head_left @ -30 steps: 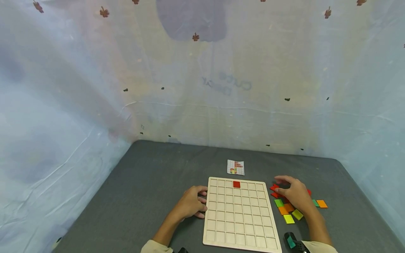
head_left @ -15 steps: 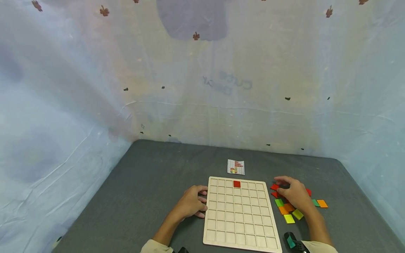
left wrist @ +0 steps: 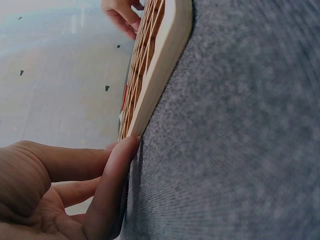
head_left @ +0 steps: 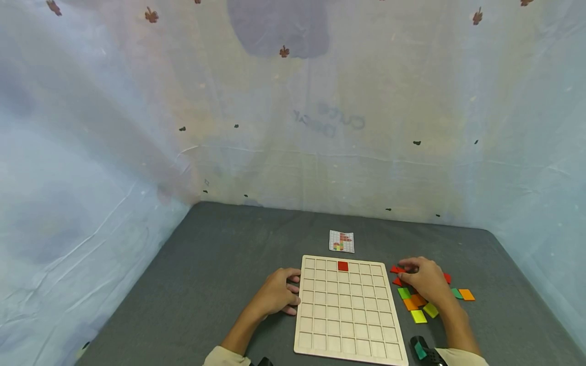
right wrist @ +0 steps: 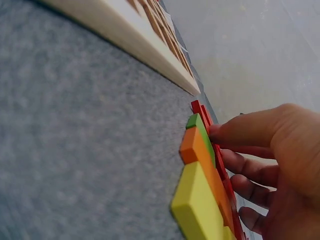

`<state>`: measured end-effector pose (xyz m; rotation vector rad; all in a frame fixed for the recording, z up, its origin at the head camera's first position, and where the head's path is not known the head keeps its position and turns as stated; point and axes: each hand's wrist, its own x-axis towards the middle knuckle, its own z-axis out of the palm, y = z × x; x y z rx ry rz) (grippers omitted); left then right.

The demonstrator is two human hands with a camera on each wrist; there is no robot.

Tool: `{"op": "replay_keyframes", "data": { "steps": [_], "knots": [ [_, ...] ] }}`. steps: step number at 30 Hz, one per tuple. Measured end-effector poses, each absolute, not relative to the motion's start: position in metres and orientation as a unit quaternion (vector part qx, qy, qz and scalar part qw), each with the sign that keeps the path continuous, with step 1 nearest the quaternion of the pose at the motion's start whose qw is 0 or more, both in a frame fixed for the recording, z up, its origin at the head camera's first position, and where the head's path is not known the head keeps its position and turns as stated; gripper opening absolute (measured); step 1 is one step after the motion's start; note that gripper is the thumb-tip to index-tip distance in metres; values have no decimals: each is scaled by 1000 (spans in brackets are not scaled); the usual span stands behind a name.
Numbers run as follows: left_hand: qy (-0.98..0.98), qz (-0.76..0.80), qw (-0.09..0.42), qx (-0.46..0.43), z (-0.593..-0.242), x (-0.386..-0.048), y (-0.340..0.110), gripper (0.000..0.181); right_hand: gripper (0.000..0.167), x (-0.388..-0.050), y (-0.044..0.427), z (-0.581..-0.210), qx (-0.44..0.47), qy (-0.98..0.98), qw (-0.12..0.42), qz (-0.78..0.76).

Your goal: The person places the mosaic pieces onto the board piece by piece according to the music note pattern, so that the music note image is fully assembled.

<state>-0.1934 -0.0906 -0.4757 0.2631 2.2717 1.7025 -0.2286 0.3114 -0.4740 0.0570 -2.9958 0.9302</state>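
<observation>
Beside the gridded board (head_left: 350,315): red tiles (head_left: 397,281), right hand (head_left: 428,279) over them, pinch undeterminable; tile-picking apparently the step, next needing one piece singled out. Left hand (head_left: 276,291): fingers loose, touching board's edge.

I'm touching a smooth, matt wooden board (head_left: 346,317); smooth tiles (head_left: 417,300) are lying beside it, a paper card (head_left: 341,241) beyond it, rough-looking cloth (head_left: 220,254) stretching beneath it.
</observation>
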Motion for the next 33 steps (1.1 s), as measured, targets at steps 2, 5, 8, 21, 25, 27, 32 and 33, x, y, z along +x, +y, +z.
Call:
{"op": "replay_keyframes", "data": {
  "steps": [2, 5, 8, 21, 25, 27, 32, 33],
  "knots": [
    [788, 591, 144, 91, -475, -193, -91, 70, 31, -228, 312, -473, 19, -954, -3, 299],
    [788, 592, 144, 91, -475, -193, -91, 71, 28, -228, 312, -473, 23, -954, -4, 300],
    [787, 593, 143, 93, -474, -192, -91, 71, 26, -229, 313, -474, 28, -955, -1, 296],
    [789, 590, 141, 94, -475, -192, -91, 71, 30, -228, 311, -473, 46, -954, 24, 295],
    [791, 588, 139, 95, -475, -192, -91, 71, 32, -229, 310, -472, 49, -953, 26, 299],
    [792, 587, 138, 96, -475, -192, -91, 71, 33, -230, 309, -473, 49, -953, 27, 299],
    [792, 587, 137, 97, -476, -192, -91, 70, 33, -229, 303, -474, 56, -950, 36, 306],
    [792, 587, 137, 97, -476, -192, -91, 70, 32, -229, 302, -474, 58, -949, 37, 309]
  ]
}}
